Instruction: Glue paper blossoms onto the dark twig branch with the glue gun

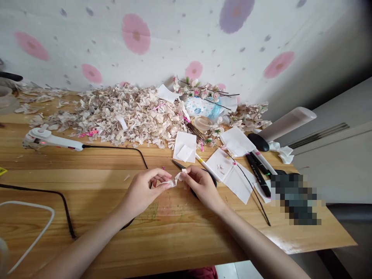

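Above the middle of the wooden table, my left hand (149,184) and my right hand (200,184) hold a thin, crumpled strip of white tissue paper (174,181) between them. My left thumb and fingers pinch one end of it. The other end is bunched in my right fingertips. Partly covered by my right hand, black scissors (178,164) lie on the table with the blades toward the back left. White paper squares (186,144) lie just behind my hands. To the right of my right hand rests a dark thin stem (250,178) with small pink buds.
A large heap of pale paper scraps (124,112) runs along the wall. At the left lies a white glue gun (52,140) with a black cord. Blossom branches (200,91), a wipes pack (200,106) and black markers (258,176) are behind and right. A blurred dark object (296,197) sits far right.
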